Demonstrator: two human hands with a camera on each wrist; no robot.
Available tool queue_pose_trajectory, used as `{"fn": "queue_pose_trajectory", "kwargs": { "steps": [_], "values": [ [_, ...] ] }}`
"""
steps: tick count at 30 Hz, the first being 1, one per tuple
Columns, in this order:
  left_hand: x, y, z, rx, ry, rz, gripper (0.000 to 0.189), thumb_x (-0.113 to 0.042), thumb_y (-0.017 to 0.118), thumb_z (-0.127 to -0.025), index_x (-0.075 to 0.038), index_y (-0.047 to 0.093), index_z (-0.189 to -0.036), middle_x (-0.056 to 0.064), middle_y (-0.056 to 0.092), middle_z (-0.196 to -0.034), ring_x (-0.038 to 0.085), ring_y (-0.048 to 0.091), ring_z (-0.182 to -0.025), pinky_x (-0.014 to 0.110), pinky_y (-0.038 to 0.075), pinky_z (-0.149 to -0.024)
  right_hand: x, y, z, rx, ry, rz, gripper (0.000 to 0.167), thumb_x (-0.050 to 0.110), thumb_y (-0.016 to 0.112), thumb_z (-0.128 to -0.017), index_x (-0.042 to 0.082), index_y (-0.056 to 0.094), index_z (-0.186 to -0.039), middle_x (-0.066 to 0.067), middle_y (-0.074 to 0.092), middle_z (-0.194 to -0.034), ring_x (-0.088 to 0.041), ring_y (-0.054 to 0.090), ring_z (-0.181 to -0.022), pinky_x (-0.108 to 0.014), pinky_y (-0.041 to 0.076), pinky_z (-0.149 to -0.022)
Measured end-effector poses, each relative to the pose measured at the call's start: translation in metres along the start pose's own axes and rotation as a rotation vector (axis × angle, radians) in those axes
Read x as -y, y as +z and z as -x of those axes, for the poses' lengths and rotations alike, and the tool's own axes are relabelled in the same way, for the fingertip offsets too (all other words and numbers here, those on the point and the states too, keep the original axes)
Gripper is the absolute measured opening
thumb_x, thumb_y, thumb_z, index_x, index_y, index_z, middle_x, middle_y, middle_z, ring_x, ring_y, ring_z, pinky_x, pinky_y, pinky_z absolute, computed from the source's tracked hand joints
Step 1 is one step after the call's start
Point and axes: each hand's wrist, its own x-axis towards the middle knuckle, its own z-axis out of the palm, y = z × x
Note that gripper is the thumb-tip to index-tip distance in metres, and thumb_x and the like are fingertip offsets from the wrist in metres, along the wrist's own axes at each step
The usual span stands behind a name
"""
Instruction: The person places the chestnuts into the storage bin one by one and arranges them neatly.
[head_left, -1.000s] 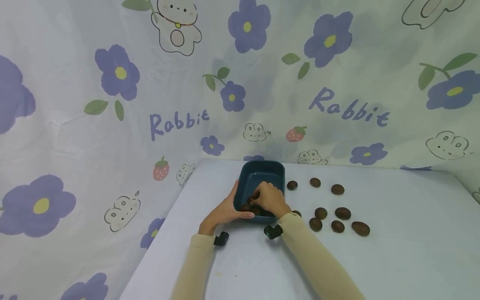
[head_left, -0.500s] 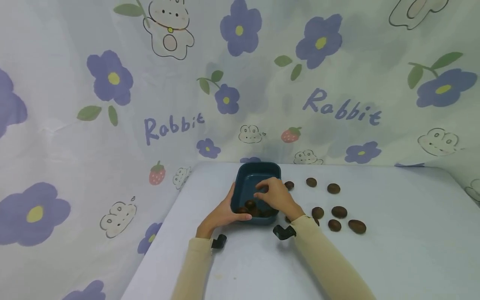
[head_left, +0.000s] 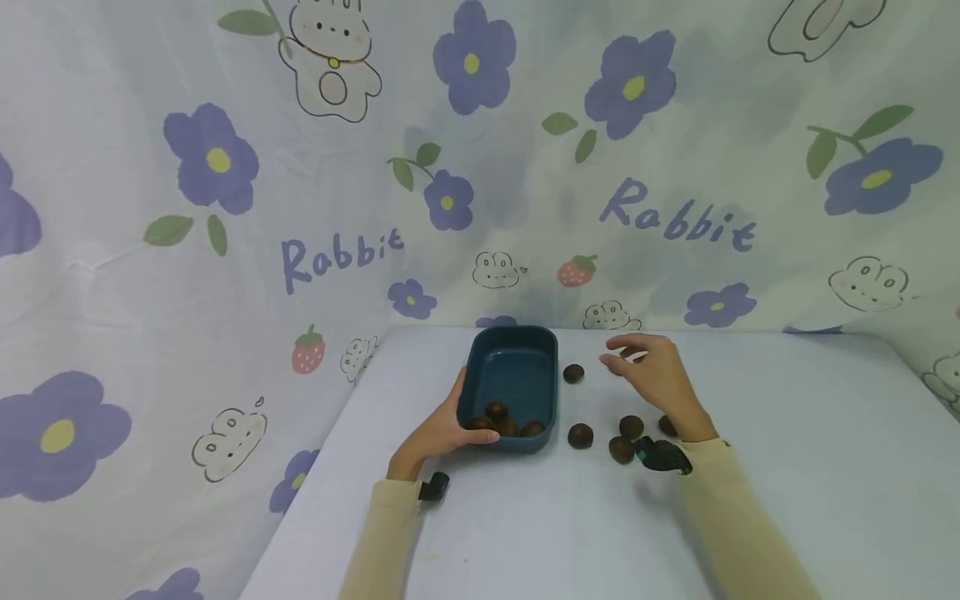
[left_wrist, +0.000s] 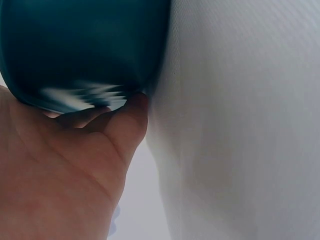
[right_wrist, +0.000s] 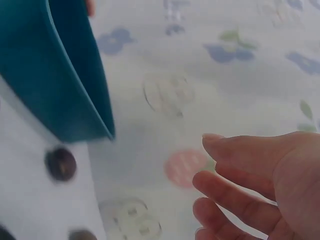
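A dark teal box [head_left: 517,446], rounded at the corners, stands on the table with several dark brown, egg-shaped pieces [head_left: 497,411] gathered at its near end. My left hand [head_left: 435,429] grips its near left corner, thumb along the front rim and the other fingers around the side. In the left wrist view, that hand [left_wrist: 65,165] lies against the wall of the box. To the right of the box, my right hand [head_left: 660,379] is raised over the table, fingers loosely bent and thumb apart. Nothing is between those fingers in the right wrist view. A brown piece beneath them is mostly hidden.
More brown pieces lie on the white table [head_left: 540,533] right of the box, among them one by its wall [head_left: 573,373] and one nearer me [head_left: 581,436]. The right forearm covers others. A flower-and-rabbit printed cloth [head_left: 517,183] hangs behind and at the left.
My right hand has let go of a brown piece inside the box and moved out to the right over the loose pieces. The left hand keeps its grip on the box.
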Motion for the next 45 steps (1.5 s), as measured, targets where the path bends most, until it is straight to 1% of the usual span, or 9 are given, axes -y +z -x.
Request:
{"fn": "queue_pose_trajectory", "kwargs": {
  "steps": [4, 6, 9, 14, 18, 23, 28, 40, 45],
  "values": [
    [0.001, 0.001, 0.0, 0.003, 0.01, 0.004, 0.138, -0.051, 0.089, -0.076, -0.03, -0.013, -0.166, -0.002, -0.004, -0.177, 0.035, 0.009, -0.163, 0.069, 0.021, -0.125, -0.016, -0.022, 0.003, -0.05, -0.01, 0.025, 0.033, 0.023, 0.076, -0.096, 0.001, 0.075, -0.119, -0.021, 0.075, -0.118, -0.037, 0.07, -0.105, -0.034, 0.058, -0.088],
    [0.001, 0.001, -0.001, 0.005, 0.013, 0.005, 0.138, -0.05, 0.089, -0.076, -0.031, -0.013, -0.166, -0.002, -0.004, -0.177, 0.036, 0.009, -0.163, 0.069, 0.022, -0.124, -0.024, -0.029, 0.003, -0.069, -0.001, 0.03, 0.034, 0.023, 0.076, -0.096, 0.0, 0.075, -0.12, -0.023, 0.075, -0.119, -0.039, 0.07, -0.106, -0.036, 0.059, -0.087],
    [-0.002, 0.0, -0.001, 0.008, -0.009, -0.005, 0.139, -0.054, 0.089, -0.075, -0.031, -0.014, -0.166, -0.002, -0.004, -0.176, 0.036, 0.01, -0.163, 0.068, 0.022, -0.125, -0.035, -0.036, 0.002, -0.086, 0.028, 0.035, 0.036, 0.023, 0.075, -0.096, -0.001, 0.073, -0.122, -0.024, 0.074, -0.122, -0.041, 0.07, -0.107, -0.046, 0.059, -0.087],
    [-0.004, -0.001, -0.002, 0.011, -0.029, -0.011, 0.14, -0.058, 0.088, -0.074, -0.032, -0.015, -0.165, -0.003, -0.006, -0.176, 0.034, 0.008, -0.163, 0.066, 0.02, -0.126, -0.057, -0.043, 0.001, -0.089, 0.098, 0.048, 0.038, 0.025, 0.075, -0.096, -0.002, 0.072, -0.124, -0.024, 0.073, -0.124, -0.043, 0.068, -0.11, -0.028, 0.051, -0.079],
    [-0.003, -0.002, -0.003, 0.013, -0.029, -0.002, 0.142, -0.057, 0.089, -0.074, -0.028, -0.015, -0.166, -0.003, -0.006, -0.176, 0.034, 0.006, -0.163, 0.066, 0.019, -0.127, -0.071, -0.045, 0.001, -0.086, 0.137, 0.064, 0.039, 0.025, 0.074, -0.096, -0.002, 0.071, -0.125, -0.025, 0.073, -0.123, -0.044, 0.067, -0.113, -0.035, 0.051, -0.082],
    [-0.003, -0.002, -0.002, 0.012, -0.037, -0.001, 0.143, -0.058, 0.089, -0.073, -0.025, -0.014, -0.166, -0.001, -0.006, -0.176, 0.035, 0.007, -0.163, 0.067, 0.019, -0.126, -0.085, -0.045, 0.003, -0.059, 0.196, 0.067, 0.042, 0.023, 0.073, -0.096, -0.005, 0.069, -0.127, -0.028, 0.071, -0.125, -0.046, 0.064, -0.116, -0.051, 0.054, -0.09],
    [-0.001, -0.002, -0.002, 0.009, -0.036, -0.007, 0.142, -0.057, 0.089, -0.074, -0.025, -0.014, -0.166, -0.001, -0.005, -0.177, 0.036, 0.008, -0.163, 0.068, 0.021, -0.125, -0.1, -0.041, 0.004, -0.01, 0.275, 0.056, 0.047, 0.026, 0.075, -0.095, -0.006, 0.067, -0.13, -0.029, 0.068, -0.13, -0.048, 0.061, -0.122, -0.058, 0.052, -0.097],
    [0.0, -0.002, -0.002, 0.01, -0.036, -0.009, 0.143, -0.056, 0.09, -0.073, -0.026, -0.014, -0.166, -0.001, -0.005, -0.177, 0.036, 0.009, -0.163, 0.069, 0.022, -0.124, -0.117, -0.032, 0.003, 0.128, 0.399, 0.046, 0.061, 0.029, 0.078, -0.091, -0.004, 0.06, -0.139, -0.031, 0.058, -0.143, -0.05, 0.055, -0.131, -0.058, 0.053, -0.101],
    [0.002, 0.0, -0.003, 0.009, -0.012, -0.002, 0.14, -0.054, 0.09, -0.074, -0.028, -0.013, -0.166, 0.0, -0.004, -0.177, 0.036, 0.01, -0.163, 0.07, 0.022, -0.124, -0.117, -0.03, 0.003, 0.135, 0.403, 0.064, 0.061, 0.025, 0.08, -0.088, -0.005, 0.061, -0.138, -0.032, 0.06, -0.139, -0.048, 0.058, -0.125, -0.05, 0.057, -0.092]
  ]
}}
